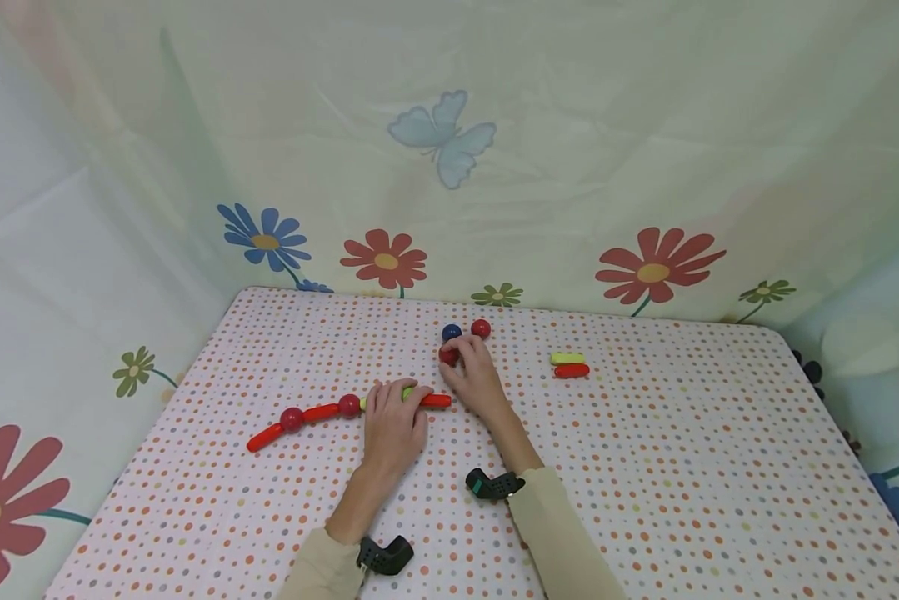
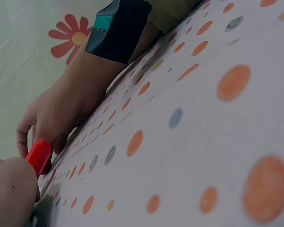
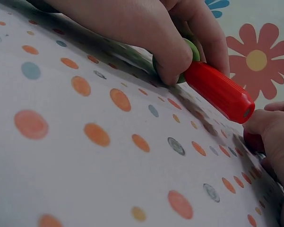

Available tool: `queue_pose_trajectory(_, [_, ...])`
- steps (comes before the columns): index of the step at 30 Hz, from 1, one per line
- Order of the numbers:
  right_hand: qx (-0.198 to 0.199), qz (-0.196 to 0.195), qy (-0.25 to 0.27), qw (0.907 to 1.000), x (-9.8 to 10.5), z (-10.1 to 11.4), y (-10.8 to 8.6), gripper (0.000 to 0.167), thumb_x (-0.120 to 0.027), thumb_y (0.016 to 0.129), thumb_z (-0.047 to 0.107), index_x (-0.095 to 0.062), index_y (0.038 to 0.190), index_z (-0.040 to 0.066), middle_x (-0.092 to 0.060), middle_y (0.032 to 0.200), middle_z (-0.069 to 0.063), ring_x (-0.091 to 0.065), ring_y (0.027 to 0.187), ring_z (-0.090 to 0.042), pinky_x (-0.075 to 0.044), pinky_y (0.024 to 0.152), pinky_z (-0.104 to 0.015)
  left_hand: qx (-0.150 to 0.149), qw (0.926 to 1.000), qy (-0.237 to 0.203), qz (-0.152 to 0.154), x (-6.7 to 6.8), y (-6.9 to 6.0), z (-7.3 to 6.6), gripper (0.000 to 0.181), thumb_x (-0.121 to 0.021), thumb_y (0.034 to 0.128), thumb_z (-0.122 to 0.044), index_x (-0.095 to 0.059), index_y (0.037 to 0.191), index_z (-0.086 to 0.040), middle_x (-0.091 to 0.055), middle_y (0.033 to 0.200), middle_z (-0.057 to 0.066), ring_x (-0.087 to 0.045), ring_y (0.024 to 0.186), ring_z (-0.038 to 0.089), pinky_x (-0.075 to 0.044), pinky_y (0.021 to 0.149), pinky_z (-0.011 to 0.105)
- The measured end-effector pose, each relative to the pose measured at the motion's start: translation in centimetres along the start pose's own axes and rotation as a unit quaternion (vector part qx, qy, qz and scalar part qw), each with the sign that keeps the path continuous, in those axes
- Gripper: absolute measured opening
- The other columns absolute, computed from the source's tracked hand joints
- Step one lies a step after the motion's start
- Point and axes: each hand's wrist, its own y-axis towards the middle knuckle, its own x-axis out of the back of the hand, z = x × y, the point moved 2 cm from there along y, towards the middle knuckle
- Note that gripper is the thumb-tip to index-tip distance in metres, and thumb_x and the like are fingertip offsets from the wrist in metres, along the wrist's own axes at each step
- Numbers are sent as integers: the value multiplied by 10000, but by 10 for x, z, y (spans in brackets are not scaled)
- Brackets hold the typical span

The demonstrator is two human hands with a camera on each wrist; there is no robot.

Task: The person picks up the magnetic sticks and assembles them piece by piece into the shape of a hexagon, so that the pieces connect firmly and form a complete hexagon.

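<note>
A chain of red sticks (image 1: 320, 412) and red balls (image 1: 292, 419) runs across the left half of the table. My left hand (image 1: 395, 425) grips the chain's right part around a green ball (image 1: 407, 392), partly hidden by the fingers. From that ball a red stick (image 3: 219, 92) points right, its end free. My right hand (image 1: 479, 383) pinches a loose red ball (image 1: 447, 356) just beyond the stick's end, apart from it. In the left wrist view the right hand (image 2: 61, 111) shows behind the red stick (image 2: 39, 153).
A dark blue ball (image 1: 451, 332) and another red ball (image 1: 481, 327) lie just beyond my right hand. Farther right, a yellow-green stick (image 1: 567, 358) lies beside a red stick (image 1: 572, 371). The dotted tabletop (image 1: 681, 467) ends at a flowered curtain.
</note>
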Motion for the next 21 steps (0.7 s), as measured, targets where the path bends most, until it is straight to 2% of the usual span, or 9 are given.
queue_pose_trajectory(7, [-256, -117, 250, 9993, 3, -1, -4, 228, -665, 882, 78, -602, 1101, 83, -548, 1154, -117, -534, 925, -202, -476, 786, -278, 41, 10000, -21, 89, 1, -2, -2, 313, -601, 885, -129, -667, 1178, -218, -598, 1263, 57, -518, 1211, 268, -289, 1140, 546])
queue_pose_trajectory(12, [-332, -263, 424, 9982, 6, -1, -12, 287, -680, 869, 103, -616, 1148, 79, -588, 1117, -108, -560, 903, -186, -491, 769, -233, 52, 9999, -31, 118, 0, -4, -3, 317, -595, 885, -130, -665, 1180, -220, -598, 1270, 59, -514, 1212, 271, -285, 1141, 544])
queue_pose_trajectory(15, [-401, -452, 734, 9955, 11, 1, -17, 337, -685, 870, 100, -619, 1199, 65, -596, 1132, -123, -603, 919, -208, -519, 768, -209, 26, 9999, -24, 118, 0, -2, -4, 325, -591, 886, -133, -652, 1194, -214, -586, 1287, 65, -506, 1221, 276, -281, 1141, 545])
queue_pose_trajectory(18, [-652, -549, 1024, 9911, 16, 4, -24, 354, -679, 875, 104, -626, 1224, 83, -593, 1154, -122, -632, 948, -231, -539, 780, -216, 43, 9999, 37, 110, 0, 0, -3, 331, -593, 884, -141, -644, 1203, -213, -576, 1303, 68, -501, 1230, 278, -277, 1142, 542])
queue_pose_trajectory(21, [-939, -450, 1151, 9879, 18, 7, -35, 345, -670, 882, 116, -632, 1224, 109, -586, 1175, -106, -639, 992, -228, -542, 815, -222, 93, 9999, 61, 107, 0, -1, -3, 326, -615, 876, -163, -648, 1197, -214, -578, 1301, 67, -506, 1224, 276, -277, 1142, 538])
